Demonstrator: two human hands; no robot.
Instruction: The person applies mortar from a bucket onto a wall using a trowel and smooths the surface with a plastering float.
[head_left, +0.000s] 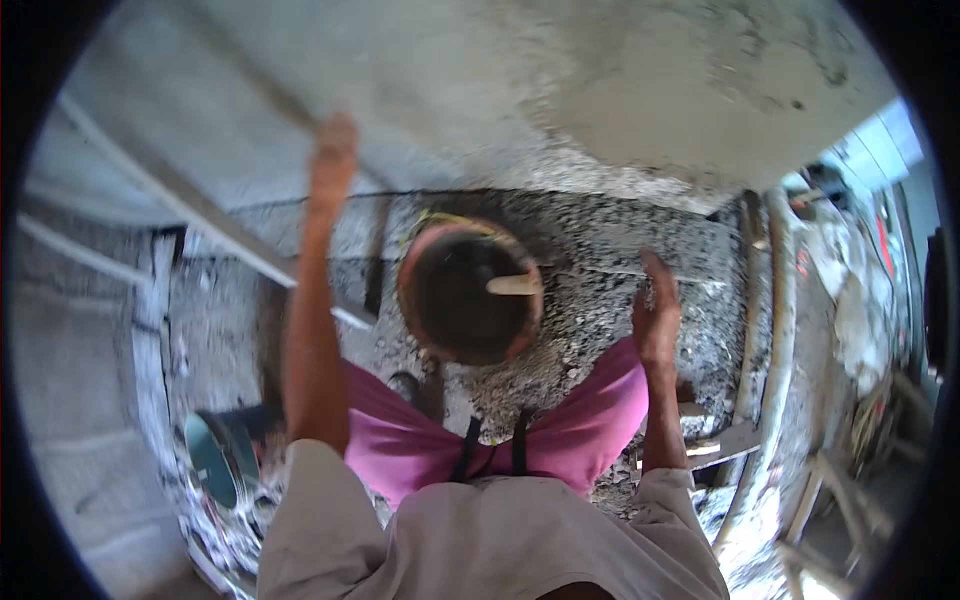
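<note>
My left arm stretches forward, and my left hand [335,150] is in front of the pale wall surface. Motion blurs its fingers, and I cannot tell whether it touches the wall or holds anything. My right hand [657,315] is held above my right knee, fingers stretched out and nothing visible in it. Between my legs, a round reddish-brown bucket [408,290] with a dark inside stands on the ground. A flat, pale wooden piece [513,286] sticks up against its right inner side. What the bucket contains is too dark to make out.
A slanting pole [215,220] crosses on the left. A teal bucket [208,455] lies tipped at the lower left. Loose grit [600,240] covers the ground by the wall [450,90]. Upright wooden poles [778,320] and pale plastic sheeting [850,290] are on the right.
</note>
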